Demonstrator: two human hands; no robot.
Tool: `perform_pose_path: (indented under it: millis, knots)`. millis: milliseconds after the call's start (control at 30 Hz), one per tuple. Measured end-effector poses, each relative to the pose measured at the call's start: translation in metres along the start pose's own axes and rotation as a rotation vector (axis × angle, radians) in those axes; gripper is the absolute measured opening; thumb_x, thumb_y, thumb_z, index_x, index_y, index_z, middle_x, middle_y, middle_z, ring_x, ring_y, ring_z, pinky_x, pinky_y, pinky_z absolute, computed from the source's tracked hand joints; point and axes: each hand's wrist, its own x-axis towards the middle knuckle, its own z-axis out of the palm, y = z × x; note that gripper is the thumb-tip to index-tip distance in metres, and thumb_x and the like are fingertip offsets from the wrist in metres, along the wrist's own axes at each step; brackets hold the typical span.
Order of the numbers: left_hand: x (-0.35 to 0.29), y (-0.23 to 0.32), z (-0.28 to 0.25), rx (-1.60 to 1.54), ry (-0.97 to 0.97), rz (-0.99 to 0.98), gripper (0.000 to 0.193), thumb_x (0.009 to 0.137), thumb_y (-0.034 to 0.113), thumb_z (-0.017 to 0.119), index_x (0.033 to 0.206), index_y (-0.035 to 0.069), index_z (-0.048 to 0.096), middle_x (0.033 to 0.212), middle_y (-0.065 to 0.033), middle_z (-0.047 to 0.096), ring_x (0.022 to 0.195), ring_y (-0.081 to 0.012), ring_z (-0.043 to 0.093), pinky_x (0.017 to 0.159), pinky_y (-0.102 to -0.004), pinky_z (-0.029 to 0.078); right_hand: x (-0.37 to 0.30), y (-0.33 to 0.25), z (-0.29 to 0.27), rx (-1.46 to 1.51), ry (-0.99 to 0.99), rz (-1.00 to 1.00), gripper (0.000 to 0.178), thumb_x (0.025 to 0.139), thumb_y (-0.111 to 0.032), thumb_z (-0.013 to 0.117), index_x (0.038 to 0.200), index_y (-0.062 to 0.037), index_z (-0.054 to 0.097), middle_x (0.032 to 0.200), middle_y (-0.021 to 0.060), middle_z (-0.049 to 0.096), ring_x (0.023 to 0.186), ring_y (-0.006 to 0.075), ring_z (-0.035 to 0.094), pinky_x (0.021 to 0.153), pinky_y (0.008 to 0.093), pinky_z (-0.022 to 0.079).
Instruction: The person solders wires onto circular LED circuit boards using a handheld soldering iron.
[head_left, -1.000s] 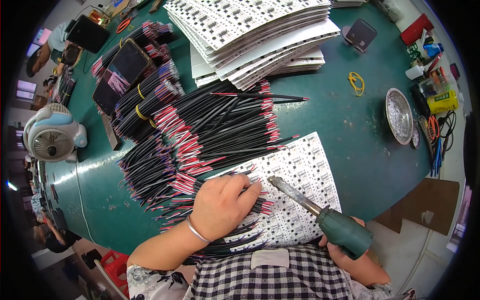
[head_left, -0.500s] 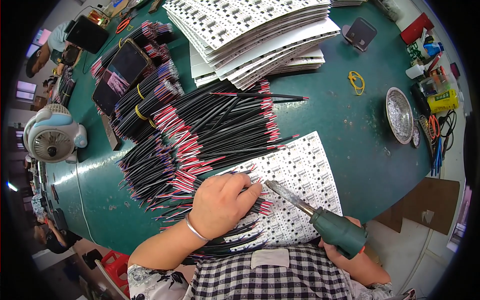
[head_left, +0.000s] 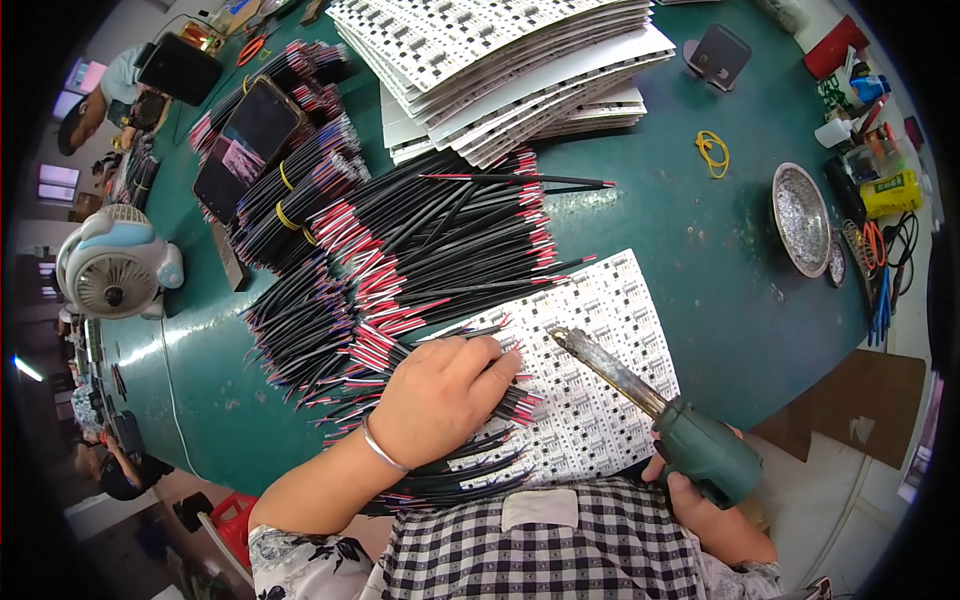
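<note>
My left hand (head_left: pixel 437 392) lies over the lower left of a white circuit board (head_left: pixel 620 330), thumb and forefinger pinched together at a thin black wire whose held part is mostly hidden. More black wires (head_left: pixel 490 462) with red and white ends lie across the board below that hand. A soldering iron (head_left: pixel 612 372) with a green handle is in my right hand (head_left: pixel 700 505), whose fingers wrap round it from beneath. Its darkened tip is above the board, right of my left fingertips and apart from them. A wide row of loose black wires (head_left: pixel 470 240) lies beyond my left hand.
Stacked circuit boards (head_left: pixel 530 90) rise at the back. Tied wire bundles (head_left: pixel 300 190) and a phone (head_left: pixel 265 125) are back left, with a small fan (head_left: pixel 115 265) at the left edge. A metal bowl (head_left: pixel 800 220) and yellow band (head_left: pixel 712 155) lie right. People sit far left.
The soldering iron has moved right and lifted away from my left fingertips, its tip shifting up the board. My left hand stays nearly in place.
</note>
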Motion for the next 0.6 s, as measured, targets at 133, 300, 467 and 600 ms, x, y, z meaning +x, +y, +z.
perform_pose_path:
  millis: [133, 300, 467, 600]
  knots:
    - [0.002, 0.027, -0.029, 0.110, 0.101, 0.009, 0.040, 0.067, 0.008, 0.063, 0.106, 0.010, 0.070, 0.080, -0.0011, 0.052, 0.069, -0.0186, 0.053, 0.060, -0.0315, 0.043, -0.005, 0.011, -0.002, 0.011, -0.022, -0.011, 0.032, 0.085, 0.000, 0.060, 0.116, 0.0045, 0.056, 0.104, 0.0134, 0.061, 0.071, 0.0185, 0.069, 0.068, 0.0288, 0.054]
    - [-0.006, 0.033, -0.010, 0.116, 0.058, -0.048, 0.033, 0.076, 0.012, 0.063, 0.109, 0.011, 0.068, 0.078, 0.0021, 0.052, 0.064, -0.0143, 0.051, 0.057, -0.0297, 0.039, -0.005, 0.010, -0.002, 0.209, 0.026, 0.090, 0.030, 0.083, 0.001, 0.060, 0.112, 0.0045, 0.058, 0.097, 0.0121, 0.063, 0.071, 0.0178, 0.068, 0.067, 0.0283, 0.054]
    - [-0.009, 0.026, 0.003, 0.072, 0.084, -0.093, 0.029, 0.073, 0.009, 0.060, 0.100, 0.011, 0.069, 0.086, -0.0015, 0.062, 0.070, -0.0188, 0.058, 0.062, -0.0322, 0.043, -0.004, 0.010, -0.011, 0.001, -0.070, -0.006, 0.024, 0.079, 0.000, 0.064, 0.103, 0.0017, 0.064, 0.093, 0.0125, 0.065, 0.072, 0.0186, 0.069, 0.068, 0.0290, 0.054]
    - [-0.008, 0.024, 0.006, 0.094, 0.109, -0.036, 0.031, 0.073, 0.010, 0.061, 0.103, 0.012, 0.070, 0.086, 0.0004, 0.061, 0.067, -0.0167, 0.057, 0.061, -0.0310, 0.043, -0.018, 0.009, -0.005, -0.026, -0.009, 0.094, 0.022, 0.079, -0.004, 0.065, 0.101, -0.0018, 0.068, 0.097, 0.0136, 0.067, 0.077, 0.0228, 0.069, 0.070, 0.0329, 0.054]
